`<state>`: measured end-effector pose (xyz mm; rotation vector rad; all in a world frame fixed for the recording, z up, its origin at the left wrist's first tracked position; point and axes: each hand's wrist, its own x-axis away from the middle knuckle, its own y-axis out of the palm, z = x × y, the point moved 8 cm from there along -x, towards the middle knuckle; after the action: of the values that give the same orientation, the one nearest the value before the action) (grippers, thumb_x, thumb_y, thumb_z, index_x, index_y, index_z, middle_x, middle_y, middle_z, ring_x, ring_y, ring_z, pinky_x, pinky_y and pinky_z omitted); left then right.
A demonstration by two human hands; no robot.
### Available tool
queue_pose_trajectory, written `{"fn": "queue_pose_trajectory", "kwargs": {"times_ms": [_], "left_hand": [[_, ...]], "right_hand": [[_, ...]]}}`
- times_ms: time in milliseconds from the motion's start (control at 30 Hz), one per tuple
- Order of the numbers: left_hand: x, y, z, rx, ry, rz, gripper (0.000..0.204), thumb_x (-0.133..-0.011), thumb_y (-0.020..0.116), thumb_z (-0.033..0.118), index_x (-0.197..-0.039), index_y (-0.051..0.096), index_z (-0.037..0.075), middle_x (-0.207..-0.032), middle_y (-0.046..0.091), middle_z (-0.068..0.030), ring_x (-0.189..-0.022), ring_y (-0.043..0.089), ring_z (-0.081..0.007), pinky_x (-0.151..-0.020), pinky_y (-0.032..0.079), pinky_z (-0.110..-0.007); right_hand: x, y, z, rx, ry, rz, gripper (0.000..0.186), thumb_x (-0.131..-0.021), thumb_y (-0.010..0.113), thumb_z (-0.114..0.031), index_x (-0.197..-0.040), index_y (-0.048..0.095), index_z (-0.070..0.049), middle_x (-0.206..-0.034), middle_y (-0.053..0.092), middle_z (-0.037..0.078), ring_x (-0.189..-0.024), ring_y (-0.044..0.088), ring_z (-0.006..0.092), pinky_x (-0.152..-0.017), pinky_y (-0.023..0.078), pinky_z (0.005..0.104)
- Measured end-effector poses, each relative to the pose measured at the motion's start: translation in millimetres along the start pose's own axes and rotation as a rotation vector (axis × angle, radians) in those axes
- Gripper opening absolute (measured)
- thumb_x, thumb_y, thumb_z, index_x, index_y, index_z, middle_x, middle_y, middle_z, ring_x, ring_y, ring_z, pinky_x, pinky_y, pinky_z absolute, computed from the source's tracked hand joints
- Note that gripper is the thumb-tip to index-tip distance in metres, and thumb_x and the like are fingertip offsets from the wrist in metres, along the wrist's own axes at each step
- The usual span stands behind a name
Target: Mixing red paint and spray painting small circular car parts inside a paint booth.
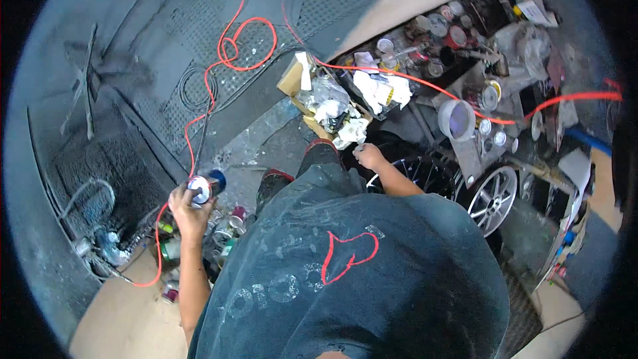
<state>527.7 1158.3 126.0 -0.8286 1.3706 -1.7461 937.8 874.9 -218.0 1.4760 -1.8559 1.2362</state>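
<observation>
At the left, my left hand (188,211) is closed round a can (199,190) with a white round end. A dark blue part shows at the can's far side. An orange-red hose (159,252) runs just beside this hand and wrist. My right hand (369,157) is closed near a cardboard box (291,80) filled with crumpled paper and plastic. White crumpled paper (352,134) lies just beyond its fingertips. Whatever its fingers hold, if anything, is too small to make out. A dark wheel rim (425,174) stands beside my right forearm.
On the right, a cluttered bench (458,153) carries several cans, cups and a whitish tub (456,119). Below it leans a silver wheel rim (493,201). Several cans (229,229) stand on the floor near my left arm. The hose loops (256,43) across the floor ahead.
</observation>
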Motion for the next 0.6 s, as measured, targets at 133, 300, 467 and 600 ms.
{"fn": "queue_pose_trajectory", "kwargs": {"times_ms": [133,300,467,600], "left_hand": [[39,58,-1,0.077,-0.157,-0.175,0.049,-0.051,0.085,0.017,-0.094,0.064,0.006,-0.119,0.059,-0.0158,-0.109,0.052,-0.0367,-0.096,0.038,-0.048],[87,120,4,0.177,-0.273,-0.240,0.046,-0.052,0.085,0.017,-0.091,0.065,0.006,-0.117,0.059,-0.0158,-0.107,0.053,-0.0363,-0.095,0.036,-0.049],[140,151,-1,0.231,-0.354,-0.307,0.046,-0.050,0.086,0.018,-0.089,0.064,0.007,-0.115,0.058,-0.0165,-0.105,0.054,-0.0371,-0.093,0.037,-0.049],[173,157,-21,0.192,-0.473,-0.377,0.049,-0.046,0.086,0.016,-0.087,0.063,0.006,-0.114,0.060,-0.0160,-0.106,0.054,-0.0366,-0.093,0.036,-0.048]], "right_hand": [[-38,-22,-65,0.336,-0.132,0.057,0.035,-0.079,0.068,-0.029,-0.090,0.068,0.004,-0.090,0.066,0.026,-0.089,0.064,0.0416,-0.081,0.050,0.0451],[-148,-12,-91,0.502,-0.045,0.052,0.048,-0.078,0.072,-0.038,-0.106,0.066,0.001,-0.107,0.065,0.025,-0.101,0.063,0.0390,-0.088,0.050,0.0424],[-247,23,-78,0.565,-0.014,-0.033,0.064,-0.070,0.078,-0.037,-0.119,0.062,0.001,-0.118,0.063,0.025,-0.110,0.061,0.0355,-0.095,0.048,0.0396],[-265,59,-75,0.451,-0.125,-0.207,0.068,-0.065,0.083,-0.035,-0.117,0.062,0.004,-0.117,0.063,0.027,-0.110,0.062,0.0345,-0.093,0.048,0.0391]]}}
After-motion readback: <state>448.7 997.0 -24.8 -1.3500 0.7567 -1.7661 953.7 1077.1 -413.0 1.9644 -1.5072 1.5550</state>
